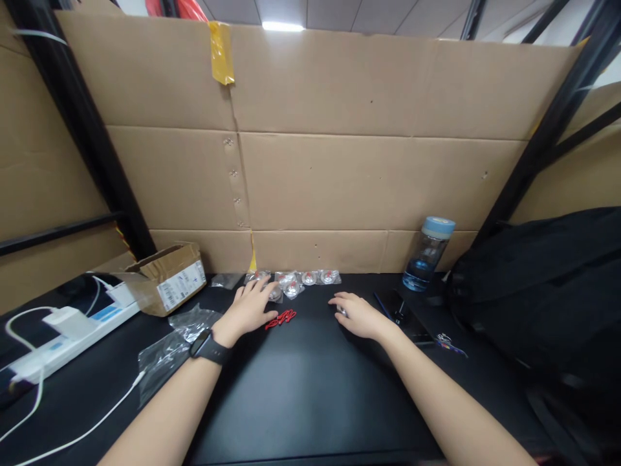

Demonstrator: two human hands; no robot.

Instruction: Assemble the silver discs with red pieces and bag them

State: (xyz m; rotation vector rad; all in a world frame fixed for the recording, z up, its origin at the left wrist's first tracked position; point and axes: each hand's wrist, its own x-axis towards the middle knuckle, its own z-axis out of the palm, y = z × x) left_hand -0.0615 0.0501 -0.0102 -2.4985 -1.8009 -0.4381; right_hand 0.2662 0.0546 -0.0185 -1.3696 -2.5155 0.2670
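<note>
My left hand (pixel 250 305), with a black watch (pixel 204 345) on the wrist, reaches over the row of small clear packets with its fingers spread. It partly covers a packet (pixel 275 294); round silvery pieces with red marks show in several packets (pixel 292 287). Just right of the left thumb lies a bundle of red cord (pixel 281 318). Farther right, my right hand (pixel 358 316) is low over the black table, fingers bent around a small silvery piece (pixel 342 310). Its exact kind is too small to make out.
To the left are an open cardboard box (pixel 167 278), a white power strip (pixel 82 340) with cables, and clear plastic bags (pixel 165 356). A bottle with a blue lid (pixel 427 254), a dark phone (pixel 414 323) and a black backpack (pixel 538 304) stand right. Cardboard walls (pixel 330 181) the back.
</note>
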